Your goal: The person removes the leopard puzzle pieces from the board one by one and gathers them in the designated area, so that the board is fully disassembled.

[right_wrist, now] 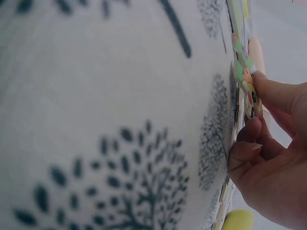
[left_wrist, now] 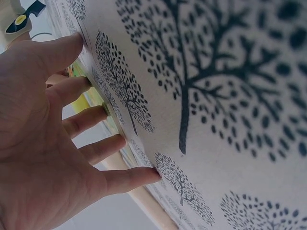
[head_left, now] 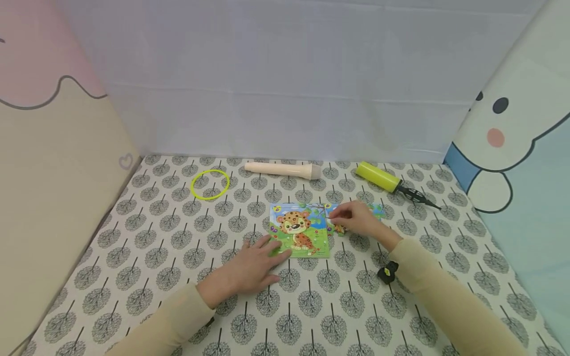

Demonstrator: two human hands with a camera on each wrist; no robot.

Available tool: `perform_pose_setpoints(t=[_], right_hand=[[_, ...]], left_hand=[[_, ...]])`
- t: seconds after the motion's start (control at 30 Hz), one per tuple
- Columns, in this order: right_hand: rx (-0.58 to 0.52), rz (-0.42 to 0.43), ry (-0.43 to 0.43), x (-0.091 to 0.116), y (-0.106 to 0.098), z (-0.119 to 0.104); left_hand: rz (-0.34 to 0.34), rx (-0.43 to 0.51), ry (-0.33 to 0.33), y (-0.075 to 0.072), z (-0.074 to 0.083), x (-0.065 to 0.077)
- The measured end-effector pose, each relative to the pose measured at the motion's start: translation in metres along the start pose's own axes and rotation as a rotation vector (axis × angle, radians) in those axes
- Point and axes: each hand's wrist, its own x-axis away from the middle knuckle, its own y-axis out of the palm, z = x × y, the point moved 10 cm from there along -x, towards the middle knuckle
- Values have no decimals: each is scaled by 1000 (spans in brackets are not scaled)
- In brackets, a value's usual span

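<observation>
A square puzzle board (head_left: 319, 237) with a cartoon leopard on grass lies flat near the middle of the table. My left hand (head_left: 254, 267) rests at its lower left corner, fingers spread and fairly straight, fingertips touching the board's edge area. In the right wrist view, my right hand (right_wrist: 276, 124) pinches a puzzle piece (right_wrist: 249, 93) with part of a face and green on it, between thumb and fingers. The head view places this hand just right of the board, over more puzzle pieces (head_left: 377, 209), which it partly covers.
Behind the board lies a pale pink tube-shaped thing (head_left: 280, 169). A yellow-green ring (head_left: 193, 185) is at the back left, and a yellow-green hand pump (head_left: 378, 177) with a black nozzle lies at the back right. The cloth (head_left: 169, 277) has a tree print.
</observation>
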Motion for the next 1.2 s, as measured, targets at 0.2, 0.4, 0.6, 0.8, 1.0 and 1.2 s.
perform_pose_setpoints(t=[0.2,0.4,0.6,0.8,1.0,1.2], right_hand=[[23,-3,19,0,4,4],[39,0,33,0,4,4],[85,33,24,-1,1,3],[76,59,15,-1,-4,-4],[70,55,-2,-5,-3,-14],[60,25,-93,-12,10,-25]], left_hand=[[3,-6,4,-1,0,0],[5,-13,2,-1,0,0],[3,-11,3,0,0,0],[9,-15,5,-1,0,0],[9,-17,7,-2,2,0],[-5,-14,5,-3,2,0]])
